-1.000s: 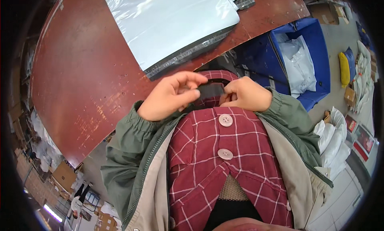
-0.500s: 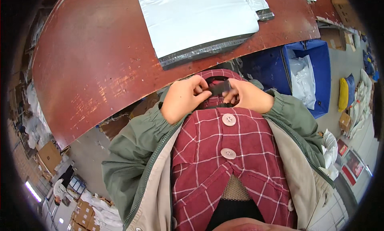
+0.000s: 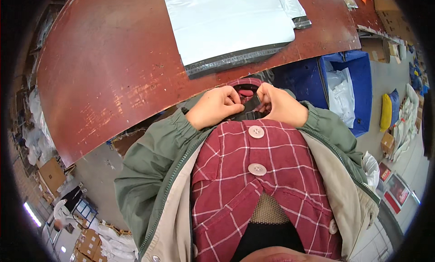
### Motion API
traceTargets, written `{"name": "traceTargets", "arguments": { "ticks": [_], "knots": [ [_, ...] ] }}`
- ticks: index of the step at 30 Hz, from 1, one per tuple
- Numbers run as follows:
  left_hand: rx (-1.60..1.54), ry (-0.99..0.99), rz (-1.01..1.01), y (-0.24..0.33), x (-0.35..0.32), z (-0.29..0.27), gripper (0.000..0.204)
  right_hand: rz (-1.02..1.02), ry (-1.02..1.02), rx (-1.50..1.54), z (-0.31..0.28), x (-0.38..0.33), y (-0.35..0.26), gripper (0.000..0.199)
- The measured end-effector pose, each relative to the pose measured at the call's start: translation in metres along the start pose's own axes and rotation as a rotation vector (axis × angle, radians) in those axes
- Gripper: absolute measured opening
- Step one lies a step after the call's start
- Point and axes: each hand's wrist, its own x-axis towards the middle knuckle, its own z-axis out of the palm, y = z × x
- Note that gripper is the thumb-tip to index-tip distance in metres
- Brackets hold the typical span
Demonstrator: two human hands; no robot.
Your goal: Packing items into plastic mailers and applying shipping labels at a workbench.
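Both hands are together in front of my waist, just off the table's near edge. My left hand [image 3: 214, 108] has its fingers curled and pinched at the left side of a dark strap-like piece [image 3: 250, 113], which looks like a black belt or buckle. My right hand [image 3: 285, 109] pinches the same dark piece from the other side. Fingers cover much of it, so its exact kind is unclear. Just beyond lies a small rounded red thing [image 3: 246, 93] inside a dark opening, framed by the plaid cloth of my red shirt [image 3: 253, 148].
A stack of white plastic mailing bags [image 3: 231, 26] lies on the reddish-brown table [image 3: 108, 58]. A blue fabric bin [image 3: 362, 94] holding white packages stands at the right. Cardboard boxes [image 3: 52, 176] sit at the left, and another person [image 3: 63, 212] is far off at lower left.
The flat black piece raised between my hands has come down toward my waist. My hands stay close together, and the red thing beyond them shows more now.
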Motion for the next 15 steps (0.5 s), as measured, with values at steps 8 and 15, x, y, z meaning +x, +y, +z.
{"name": "traceTargets", "arguments": {
  "ticks": [8, 15],
  "knots": [
    [-0.094, -0.152, 0.084, -0.0021, 0.001, -0.006, 0.014, 0.042, 0.018, -0.011, -0.0026, -0.0022, -0.0066, 0.06],
    [-0.141, -0.164, -0.017, -0.0018, -0.0022, -0.0051, 0.016, 0.037, -0.005, 0.065, 0.001, -0.0018, -0.005, 0.079]
  ]
}}
